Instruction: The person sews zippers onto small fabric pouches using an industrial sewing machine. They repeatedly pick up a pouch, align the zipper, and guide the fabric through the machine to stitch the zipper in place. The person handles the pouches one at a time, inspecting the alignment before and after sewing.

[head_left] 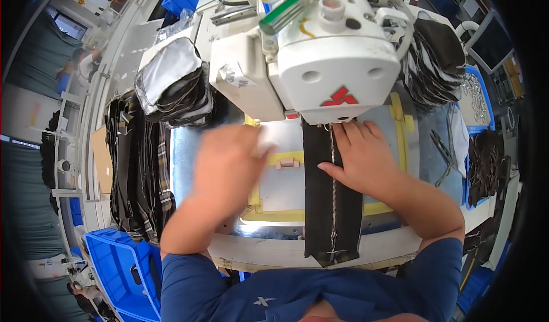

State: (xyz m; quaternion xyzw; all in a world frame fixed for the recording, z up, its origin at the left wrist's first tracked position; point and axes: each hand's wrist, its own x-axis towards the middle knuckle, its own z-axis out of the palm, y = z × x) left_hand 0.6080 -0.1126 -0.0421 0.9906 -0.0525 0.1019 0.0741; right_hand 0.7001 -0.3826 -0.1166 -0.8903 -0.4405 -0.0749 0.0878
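A long black fabric strip (317, 207) with a metal zipper (334, 196) down its length lies under the head of a white sewing machine (337, 64). Its near end hangs toward my body, with the zipper slider close to that end. My right hand (363, 153) rests flat on the strip's right side, fingers stretched toward the needle area and thumb across the zipper. Left of the strip, my left hand (229, 159) is raised over the work plate and smeared by motion; its fingers cannot be made out. A small tan block (287, 163) sits on the plate between my hands.
Black fabric pieces stand in stacks at left (174, 87) and right (434, 59). More dark strips (134, 167) lie at far left, above a blue bin (114, 270). Pliers (441, 150) lie at right beside a blue tray (470, 128). A green screwdriver (286, 12) rests on the machine.
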